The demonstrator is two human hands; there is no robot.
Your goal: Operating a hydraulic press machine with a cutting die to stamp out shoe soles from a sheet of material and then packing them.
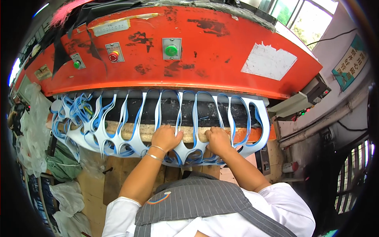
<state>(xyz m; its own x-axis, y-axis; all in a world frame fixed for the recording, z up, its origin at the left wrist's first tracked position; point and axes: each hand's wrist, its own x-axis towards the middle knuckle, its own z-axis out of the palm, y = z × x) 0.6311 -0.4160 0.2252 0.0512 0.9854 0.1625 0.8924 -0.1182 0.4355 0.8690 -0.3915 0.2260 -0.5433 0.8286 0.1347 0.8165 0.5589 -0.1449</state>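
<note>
A stack of white and blue cut-out sheets point(182, 152), with large oval holes and narrow strips between them, lies across the front of a red press. My left hand point(166, 137) is closed around a strip near the middle, its thumb toward the right. A short way to its right, my right hand point(218, 140) is closed on the same cut-out sheet, fingers curled over it. Part of what each hand grips is hidden beneath the fingers. Through the holes show a pale worn board edge point(128, 130) and a dark bed point(169, 109) behind it.
The red press body point(213, 59) rises in front, with a large green button point(171, 50), a red knob point(113, 56) and a smaller green button point(77, 63). Tangled strips point(77, 108) heap at the left end. Clear plastic bags point(33, 130) hang farther left.
</note>
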